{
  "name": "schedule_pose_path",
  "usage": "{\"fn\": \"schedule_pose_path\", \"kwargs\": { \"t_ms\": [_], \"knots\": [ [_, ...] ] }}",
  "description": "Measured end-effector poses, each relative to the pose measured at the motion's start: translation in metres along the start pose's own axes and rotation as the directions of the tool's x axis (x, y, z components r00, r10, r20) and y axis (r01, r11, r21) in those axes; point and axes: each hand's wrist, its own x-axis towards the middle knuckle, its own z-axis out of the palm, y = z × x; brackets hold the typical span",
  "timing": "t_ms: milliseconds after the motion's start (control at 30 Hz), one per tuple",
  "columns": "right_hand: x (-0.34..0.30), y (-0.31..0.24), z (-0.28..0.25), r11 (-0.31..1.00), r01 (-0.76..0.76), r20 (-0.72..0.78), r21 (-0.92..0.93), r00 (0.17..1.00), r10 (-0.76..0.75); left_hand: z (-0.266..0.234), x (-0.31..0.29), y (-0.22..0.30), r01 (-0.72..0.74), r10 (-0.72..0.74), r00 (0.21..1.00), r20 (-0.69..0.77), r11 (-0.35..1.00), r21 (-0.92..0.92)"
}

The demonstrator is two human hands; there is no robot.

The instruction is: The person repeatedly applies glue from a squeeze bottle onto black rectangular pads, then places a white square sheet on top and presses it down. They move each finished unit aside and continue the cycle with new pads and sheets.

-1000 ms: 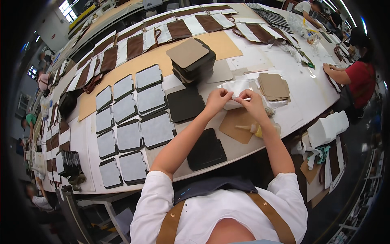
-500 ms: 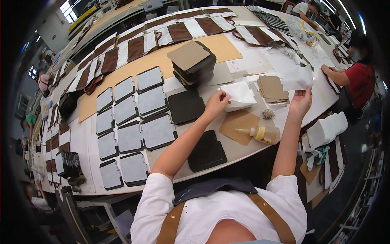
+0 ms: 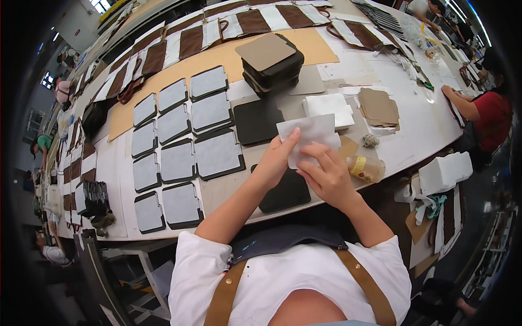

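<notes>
White sheet (image 3: 314,130): held above tabletop (image 3: 417,127), nearer than white stack (image 3: 330,105).
Left hand (image 3: 276,163): pinching its left part, thumb uppermost.
Right hand (image 3: 328,175): fingers bent over lower right; grip unclear.
Sheet step: apparently handling one singly.
Next move: calls for light, flat handling.

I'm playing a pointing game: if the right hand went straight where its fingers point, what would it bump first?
Probably the white sheet held by the left hand. The right hand may be touching it; depth is unclear.

White sheet (image 3: 316,130), black-edged pale grey panels (image 3: 218,154), brown-and-white striped pieces (image 3: 253,22), tan cards (image 3: 378,107).
</notes>
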Motion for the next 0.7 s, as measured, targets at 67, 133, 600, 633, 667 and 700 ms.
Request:
{"fn": "schedule_pose_path", "kwargs": {
  "t_ms": [67,133,600,633,667,700],
  "knots": [
    [-0.005,-0.003,0.003,0.997,-0.023,-0.091,0.070,0.995,0.030,-0.010,-0.012,0.001,-0.011,0.005,0.997,-0.072,0.996,-0.086],
    [-0.014,-0.004,0.006,0.988,-0.115,-0.246,0.104,0.959,0.137,-0.014,-0.027,0.008,-0.004,-0.003,0.995,-0.100,0.997,-0.072],
    [-0.044,-0.010,0.041,0.405,-0.694,0.209,0.595,0.620,0.756,-0.074,-0.068,-0.044,0.024,0.102,0.963,-0.251,0.890,0.455],
    [-0.048,-0.009,0.043,0.391,-0.711,0.215,0.584,0.600,0.771,-0.071,-0.072,-0.044,0.035,0.070,0.972,-0.225,0.902,0.431],
    [-0.054,-0.007,0.043,0.376,-0.728,0.221,0.573,0.579,0.785,-0.067,-0.076,-0.042,0.046,0.039,0.979,-0.198,0.912,0.407],
    [-0.059,-0.005,0.044,0.362,-0.745,0.227,0.561,0.559,0.798,-0.062,-0.081,-0.037,0.057,0.010,0.985,-0.170,0.922,0.383]
  ]
}}
